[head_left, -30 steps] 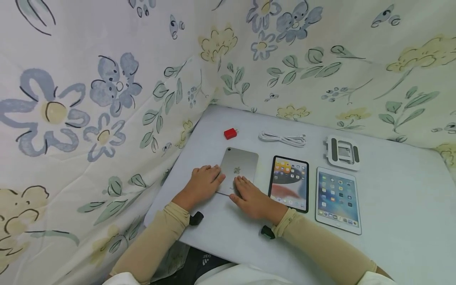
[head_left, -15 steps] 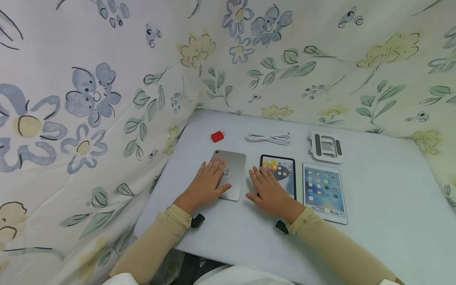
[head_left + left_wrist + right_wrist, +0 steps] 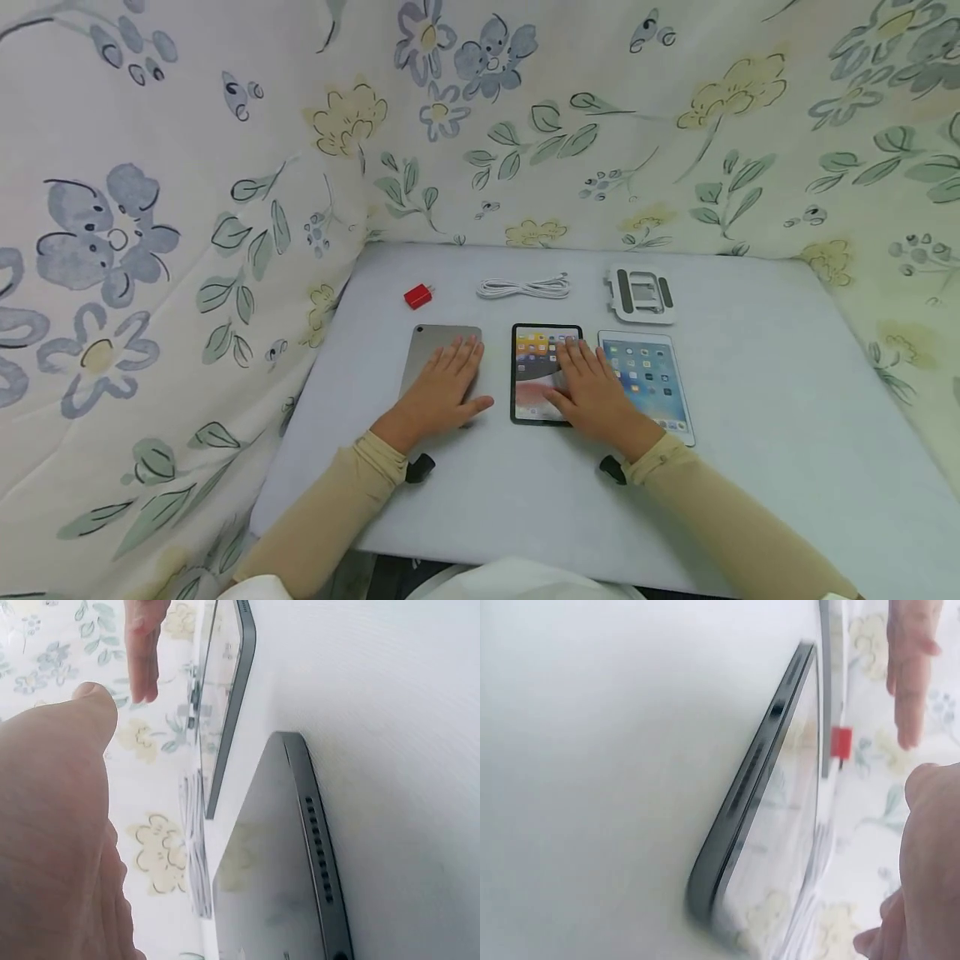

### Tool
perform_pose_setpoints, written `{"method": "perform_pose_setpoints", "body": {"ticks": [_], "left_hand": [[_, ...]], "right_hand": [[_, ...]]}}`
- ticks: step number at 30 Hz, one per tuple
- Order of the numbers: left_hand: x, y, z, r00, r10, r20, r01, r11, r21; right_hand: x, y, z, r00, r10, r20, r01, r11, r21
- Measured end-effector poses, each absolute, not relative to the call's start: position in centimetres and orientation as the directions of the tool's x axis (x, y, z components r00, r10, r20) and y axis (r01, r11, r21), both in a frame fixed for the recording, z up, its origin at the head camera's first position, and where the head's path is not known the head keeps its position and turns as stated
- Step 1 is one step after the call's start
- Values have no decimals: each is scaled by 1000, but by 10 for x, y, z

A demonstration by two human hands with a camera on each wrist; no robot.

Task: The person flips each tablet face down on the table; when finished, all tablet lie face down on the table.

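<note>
My left hand [image 3: 437, 390], fingers straight, is over a silver tablet [image 3: 423, 348] lying face down on the white table [image 3: 510, 483]. In the left wrist view that hand stays above the tablet's back [image 3: 266, 885], with a gap between. With its fingers also straight, my right hand [image 3: 596, 398] overlaps the right side of a black-framed tablet [image 3: 532, 367], screen up and lit. From the right wrist, this tablet's edge [image 3: 742, 787] lies flat, apart from the hand. A white-framed tablet [image 3: 651, 371], screen lit, sits just right of it, its lower left partly hidden by my right hand.
Behind the tablets lie a red plug adapter [image 3: 417, 296], a coiled white cable [image 3: 523, 288] and a white folding stand [image 3: 641, 294] with grey pads. A floral curtain [image 3: 480, 125] rises along the back and left side of the table.
Both hands move right: the right from the silver tablet to over the black-framed one, the left further onto the silver tablet. The head view turns right. The tablets keep their arrangement.
</note>
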State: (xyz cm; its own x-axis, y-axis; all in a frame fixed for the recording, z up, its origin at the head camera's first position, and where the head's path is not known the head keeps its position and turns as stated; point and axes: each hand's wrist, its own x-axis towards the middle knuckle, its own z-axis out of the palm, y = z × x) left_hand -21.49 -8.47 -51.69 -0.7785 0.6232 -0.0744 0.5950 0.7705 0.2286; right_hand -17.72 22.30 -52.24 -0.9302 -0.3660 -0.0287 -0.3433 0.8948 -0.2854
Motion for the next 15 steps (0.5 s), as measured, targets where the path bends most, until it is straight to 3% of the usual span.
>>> {"method": "perform_pose_setpoints", "body": {"ticks": [15], "left_hand": [[-223,-48,-515,-706,704,-75,681,704,201]], "right_hand": [[-165,266,-527,-959,-279,-42,-255,920,-298]]}}
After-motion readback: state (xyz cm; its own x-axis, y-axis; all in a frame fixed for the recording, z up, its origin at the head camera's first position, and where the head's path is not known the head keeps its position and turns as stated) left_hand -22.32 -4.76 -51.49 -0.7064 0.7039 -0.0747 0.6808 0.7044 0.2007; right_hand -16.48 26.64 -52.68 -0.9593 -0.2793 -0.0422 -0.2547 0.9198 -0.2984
